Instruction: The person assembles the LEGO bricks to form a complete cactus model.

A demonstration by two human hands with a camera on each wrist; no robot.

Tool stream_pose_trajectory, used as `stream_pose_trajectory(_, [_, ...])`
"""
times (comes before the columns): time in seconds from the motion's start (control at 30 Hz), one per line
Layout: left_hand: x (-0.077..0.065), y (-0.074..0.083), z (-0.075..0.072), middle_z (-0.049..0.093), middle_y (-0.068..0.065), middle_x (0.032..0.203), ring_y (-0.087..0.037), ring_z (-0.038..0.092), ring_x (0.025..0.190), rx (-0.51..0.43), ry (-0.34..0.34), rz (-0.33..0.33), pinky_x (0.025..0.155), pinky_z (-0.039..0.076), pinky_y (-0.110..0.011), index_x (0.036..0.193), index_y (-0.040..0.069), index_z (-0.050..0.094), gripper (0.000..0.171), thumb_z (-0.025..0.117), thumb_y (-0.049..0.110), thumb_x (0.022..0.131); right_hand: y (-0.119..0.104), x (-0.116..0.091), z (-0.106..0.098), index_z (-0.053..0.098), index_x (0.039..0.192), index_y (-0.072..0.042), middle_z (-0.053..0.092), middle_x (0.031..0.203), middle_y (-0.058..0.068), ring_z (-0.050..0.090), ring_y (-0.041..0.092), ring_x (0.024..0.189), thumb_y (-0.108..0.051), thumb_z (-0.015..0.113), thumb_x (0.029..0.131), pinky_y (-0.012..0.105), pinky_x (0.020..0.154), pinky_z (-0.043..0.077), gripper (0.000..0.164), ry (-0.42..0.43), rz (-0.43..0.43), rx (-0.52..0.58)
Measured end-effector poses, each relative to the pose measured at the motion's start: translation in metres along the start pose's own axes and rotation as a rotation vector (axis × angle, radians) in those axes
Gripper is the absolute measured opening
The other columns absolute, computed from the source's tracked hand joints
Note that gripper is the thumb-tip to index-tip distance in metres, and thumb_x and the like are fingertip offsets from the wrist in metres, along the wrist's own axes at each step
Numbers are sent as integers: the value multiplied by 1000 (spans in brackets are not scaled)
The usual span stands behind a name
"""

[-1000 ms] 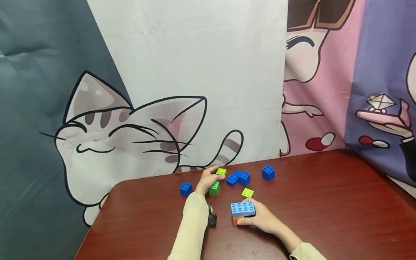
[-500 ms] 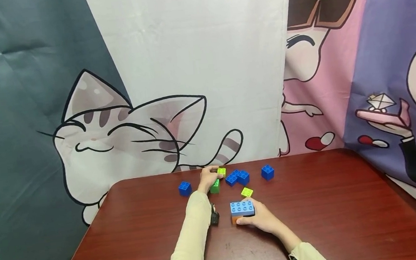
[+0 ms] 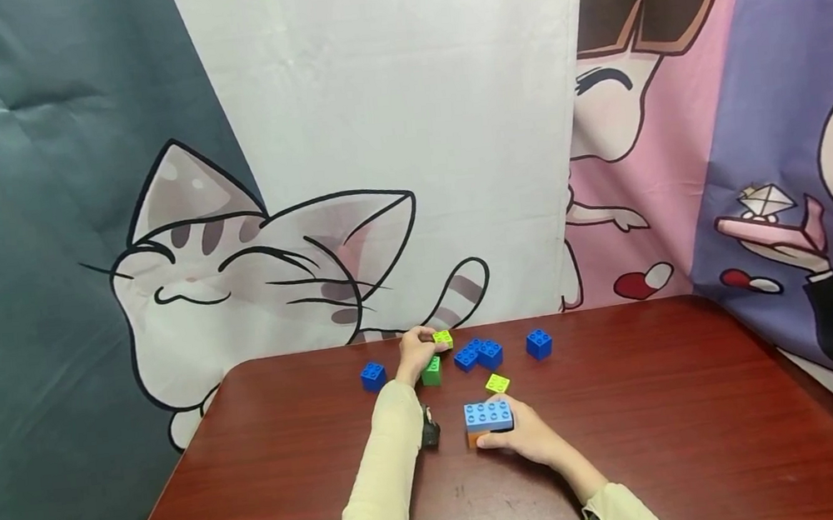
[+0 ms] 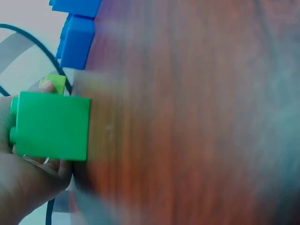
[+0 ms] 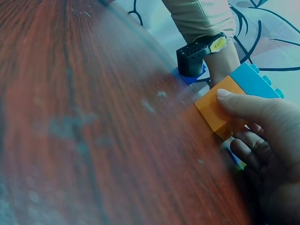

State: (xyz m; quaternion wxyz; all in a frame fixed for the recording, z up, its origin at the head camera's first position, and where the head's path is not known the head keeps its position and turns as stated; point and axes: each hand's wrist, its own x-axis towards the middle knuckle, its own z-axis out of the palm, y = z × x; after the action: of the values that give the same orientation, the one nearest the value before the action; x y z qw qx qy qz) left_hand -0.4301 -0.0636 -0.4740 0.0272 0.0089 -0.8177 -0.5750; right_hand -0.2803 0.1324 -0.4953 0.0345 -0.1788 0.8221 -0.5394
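Observation:
At the far side of the table, my left hand (image 3: 416, 352) pinches a small lime-green brick (image 3: 443, 339) with its fingertips. In the left wrist view that lime-green brick (image 4: 57, 84) is partly hidden behind a green brick (image 4: 54, 126). The green brick (image 3: 431, 371) stands just in front of the left hand. Nearer the person, my right hand (image 3: 527, 433) grips a two-layer stack from its right side. A light-blue brick (image 3: 487, 415) with two rows of studs forms its top, over an orange brick (image 5: 215, 112). The right thumb lies on the orange brick's face.
Blue bricks (image 3: 478, 354) sit side by side right of the left hand. Another blue brick (image 3: 538, 344) lies farther right, and one blue brick (image 3: 373, 376) is left of the forearm. A flat lime-green brick (image 3: 498, 383) lies beyond the right hand. A printed cloth (image 3: 404, 127) hangs behind the table.
My left fingers have drawn in on the lime-green brick, which has turned slightly. More of the green brick shows beside the hand. The right hand and its stack have stayed in place.

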Motion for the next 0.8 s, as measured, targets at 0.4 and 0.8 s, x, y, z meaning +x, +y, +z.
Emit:
stream_pose_trajectory(0.4, [1,11,-22,63,-21,112,-31,65,101,-91,28,91,84,55,-33,112,-3,64,35,77,7,81,1,1,-1,57,113,-3,69,105,11,59,5,89,-24,82,78,19,81,48,47,-14,-6,-9])
stream_pose_trajectory(0.8, [-7,29,-21,64,-20,115,-33,63,104,-93,-27,157,80,54,-29,112,-1,63,36,77,9,80,6,1,-3,57,112,-3,68,104,11,58,6,88,-26,82,77,20,79,48,49,-7,5,-18])
